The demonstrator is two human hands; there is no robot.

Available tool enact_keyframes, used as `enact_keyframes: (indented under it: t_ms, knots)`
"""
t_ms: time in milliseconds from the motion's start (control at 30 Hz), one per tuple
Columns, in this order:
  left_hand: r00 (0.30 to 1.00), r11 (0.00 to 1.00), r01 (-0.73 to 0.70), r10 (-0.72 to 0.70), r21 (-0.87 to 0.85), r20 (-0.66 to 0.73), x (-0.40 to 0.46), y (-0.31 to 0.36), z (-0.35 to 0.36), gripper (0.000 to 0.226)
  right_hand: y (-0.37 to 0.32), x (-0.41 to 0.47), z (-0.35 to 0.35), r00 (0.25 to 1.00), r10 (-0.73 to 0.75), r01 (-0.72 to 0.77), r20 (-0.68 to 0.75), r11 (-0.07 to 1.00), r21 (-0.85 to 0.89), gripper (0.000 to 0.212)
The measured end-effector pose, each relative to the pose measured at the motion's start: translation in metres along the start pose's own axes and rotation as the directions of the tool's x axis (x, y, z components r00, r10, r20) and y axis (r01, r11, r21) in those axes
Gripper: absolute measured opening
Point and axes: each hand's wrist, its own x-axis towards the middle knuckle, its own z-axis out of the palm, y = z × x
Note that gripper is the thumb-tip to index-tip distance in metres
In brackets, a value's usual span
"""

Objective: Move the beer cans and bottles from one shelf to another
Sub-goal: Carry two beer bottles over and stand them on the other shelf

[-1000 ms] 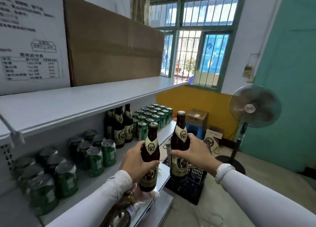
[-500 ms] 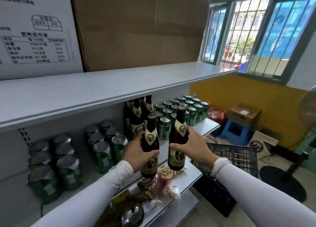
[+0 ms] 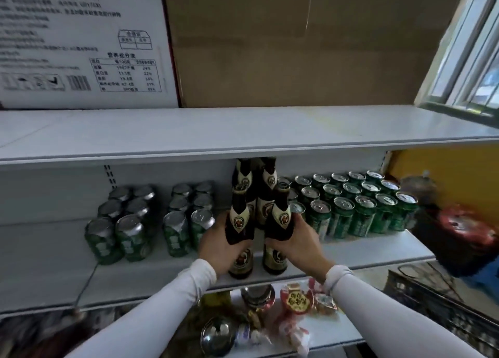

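My left hand [image 3: 217, 245] grips a dark brown beer bottle [image 3: 239, 222] with a cream neck label. My right hand [image 3: 297, 245] grips a matching second bottle [image 3: 279, 217]. Both bottles stand upright over the front of the white middle shelf [image 3: 364, 249], side by side. Whether their bases touch the shelf I cannot tell. Behind them stand more brown bottles [image 3: 266, 185]. Green beer cans [image 3: 359, 203] fill the shelf to the right, and shrink-wrapped packs of green cans [image 3: 129, 225] sit to the left.
The upper shelf [image 3: 243, 133] carries a white printed carton [image 3: 81, 41] and a brown cardboard box [image 3: 297, 41]. On the lower shelf lie snack packets [image 3: 297, 301] and a metal ladle [image 3: 218, 336]. A dark plastic crate [image 3: 432, 298] stands at the lower right, a window [image 3: 469, 47] at the upper right.
My view has swung left to face the shelves squarely. Both hands have carried the two bottles forward and down onto the front of the middle shelf, in front of the other brown bottles.
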Motion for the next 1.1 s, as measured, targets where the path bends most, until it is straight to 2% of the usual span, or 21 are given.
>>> enact_keyframes:
  t_ms: [100,267,633,833,1100]
  knots:
    - [1.000,1.000,0.000,0.001,0.026,-0.017,0.003,0.003,0.006,0.079,0.004,0.007,0.002,0.999,-0.017,0.016,0.030,0.999,0.037,0.063]
    - [0.998,0.999,-0.007,0.010,0.040,-0.057,0.019,0.001,0.017,0.079,0.004,0.019,0.005,0.997,-0.059,0.054,0.058,0.995,0.085,0.070]
    - [0.995,1.000,-0.020,0.022,0.023,-0.093,0.052,-0.005,0.031,0.076,0.007,0.059,0.012,0.995,-0.044,0.053,0.088,0.993,-0.102,0.067]
    - [0.995,1.000,-0.019,0.021,0.024,-0.094,0.069,-0.007,0.035,0.072,0.007,0.067,0.013,0.996,-0.059,0.065,0.068,0.995,-0.079,0.071]
    - [0.992,0.998,-0.048,0.053,0.042,-0.111,0.075,-0.009,0.037,0.073,0.008,0.073,-0.003,0.984,-0.171,0.176,0.058,0.978,-0.111,0.050]
